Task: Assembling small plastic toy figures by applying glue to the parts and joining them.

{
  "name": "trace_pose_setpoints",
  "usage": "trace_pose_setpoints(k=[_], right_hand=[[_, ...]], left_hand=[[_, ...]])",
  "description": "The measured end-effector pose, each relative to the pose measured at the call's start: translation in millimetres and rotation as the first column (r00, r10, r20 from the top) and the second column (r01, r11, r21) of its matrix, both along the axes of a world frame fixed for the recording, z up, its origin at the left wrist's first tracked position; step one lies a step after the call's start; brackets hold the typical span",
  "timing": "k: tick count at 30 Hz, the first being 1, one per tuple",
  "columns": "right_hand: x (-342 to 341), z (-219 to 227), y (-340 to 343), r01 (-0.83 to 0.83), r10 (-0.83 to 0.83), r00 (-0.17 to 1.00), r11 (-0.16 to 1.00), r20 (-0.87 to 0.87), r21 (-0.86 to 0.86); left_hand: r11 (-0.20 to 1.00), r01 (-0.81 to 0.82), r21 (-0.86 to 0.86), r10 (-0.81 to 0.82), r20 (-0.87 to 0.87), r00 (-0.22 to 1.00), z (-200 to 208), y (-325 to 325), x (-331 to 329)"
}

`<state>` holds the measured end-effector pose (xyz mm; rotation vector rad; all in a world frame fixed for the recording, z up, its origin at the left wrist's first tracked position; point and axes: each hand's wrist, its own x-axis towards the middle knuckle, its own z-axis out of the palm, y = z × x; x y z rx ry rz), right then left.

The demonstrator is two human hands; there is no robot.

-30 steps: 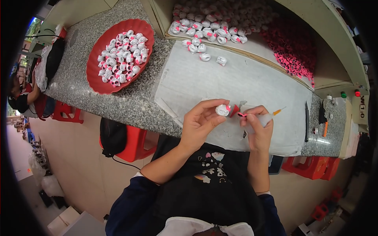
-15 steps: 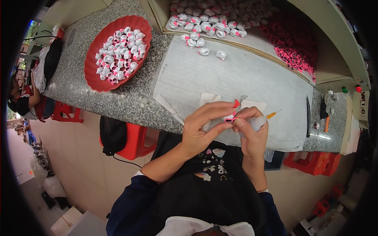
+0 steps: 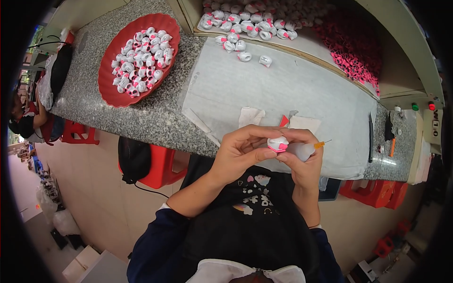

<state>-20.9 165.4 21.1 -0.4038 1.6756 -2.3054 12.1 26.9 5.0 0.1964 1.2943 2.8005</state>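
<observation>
Between both hands, in front of my chest, is a small white head-shaped plastic piece (image 3: pixel 277 142) with pink parts along its side and lower edge. My left hand (image 3: pixel 239 152) is closed on it, thumb below and fingers above. My right hand (image 3: pixel 302 158) pinches its other side with thumb and fingertips. Tucked in that same right hand is a translucent squeeze bottle (image 3: pixel 304 150) with an orange needle tip (image 3: pixel 319 145) pointing away to the right. Just beyond the fingers, white cloth pieces (image 3: pixel 251 117) and a small red piece (image 3: pixel 284 121) lie on the white sheet (image 3: pixel 226 89).
A red scalloped bowl (image 3: pixel 106 80) of similar white-and-pink pieces stands on the granite counter at left. More white pieces (image 3: pixel 255 28) and a heap of pink parts (image 3: pixel 356 59) fill the shelf behind. A black stick (image 3: pixel 371 137) lies at right. Red stools (image 3: pixel 163 167) stand below.
The piece has turned in my fingers: its pink hollow side showed before, now its white outside does. My right hand and the bottle have tilted slightly. The red piece beyond shows more fully.
</observation>
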Motion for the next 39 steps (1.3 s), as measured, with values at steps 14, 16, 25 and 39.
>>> trace_pose_setpoints(k=[14,16,25,39], right_hand=[[10,3,1,0.068,-0.072,0.990,0.997,0.121,0.036],[10,2,1,0.055,-0.062,0.991,0.997,0.117,0.056],[9,2,1,0.078,-0.084,0.989,0.995,0.119,0.054],[2,-1,1,0.018,-0.023,0.988,0.999,0.155,0.032]], left_hand=[[0.989,-0.104,-0.102,0.101,-0.037,0.994,0,5,6],[0.989,-0.103,-0.105,0.102,-0.016,0.995,1,6,7],[0.995,-0.075,-0.059,0.077,0.037,0.996,5,7,6],[1.000,-0.022,-0.018,0.024,0.108,0.994,-5,2,-2]])
